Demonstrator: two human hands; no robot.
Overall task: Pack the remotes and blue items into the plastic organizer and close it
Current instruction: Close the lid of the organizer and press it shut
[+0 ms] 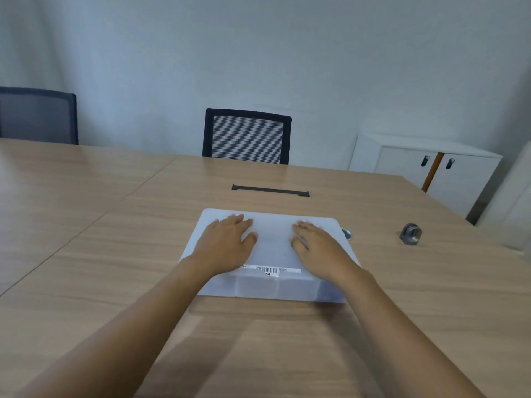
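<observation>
The translucent plastic organizer lies on the wooden table in front of me with its lid down. A barcode label runs along the lid's near edge. My left hand rests flat, palm down, on the left half of the lid. My right hand lies flat on the right half. Neither hand holds anything. The contents are hidden behind the frosted plastic; no remotes or blue items are visible.
A small grey metal object stands on the table to the right, and a second grey piece peeks out by the organizer's right edge. A black cable slot lies beyond. Two chairs and a white cabinet are behind.
</observation>
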